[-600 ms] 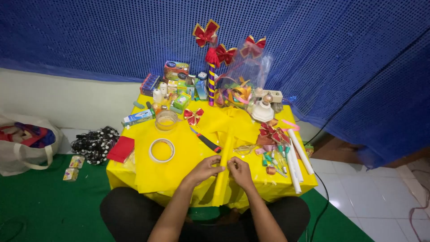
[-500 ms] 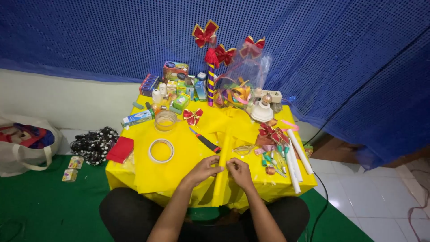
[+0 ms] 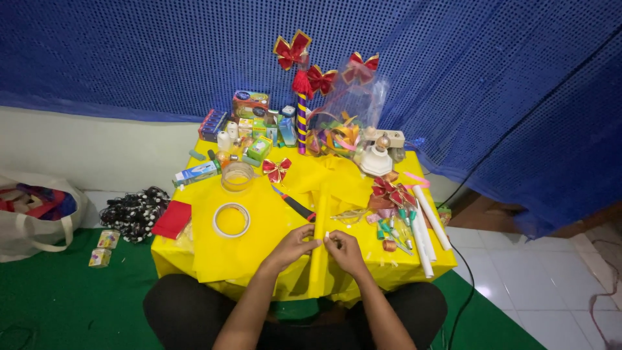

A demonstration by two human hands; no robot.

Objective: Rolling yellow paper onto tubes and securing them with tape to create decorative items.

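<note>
Yellow paper roll [image 3: 319,240], both hands' grip, lower end hidden

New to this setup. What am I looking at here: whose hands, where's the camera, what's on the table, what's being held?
There is no machine: a person works with two bare hands. The one picture comes from a camera worn on that person's head, looking down over a low table covered in yellow. The left hand and right hand meet on a long rolled yellow tube that runs from the table's middle to its near edge; both pinch it, and something small and white shows at the right fingertips. Nearby lie a ring of tape, a red-handled knife or cutter, a small red bow, white rolls on the right, and boxes and bottles at the back. A striped stick topped with red bows stands upright there.
</note>
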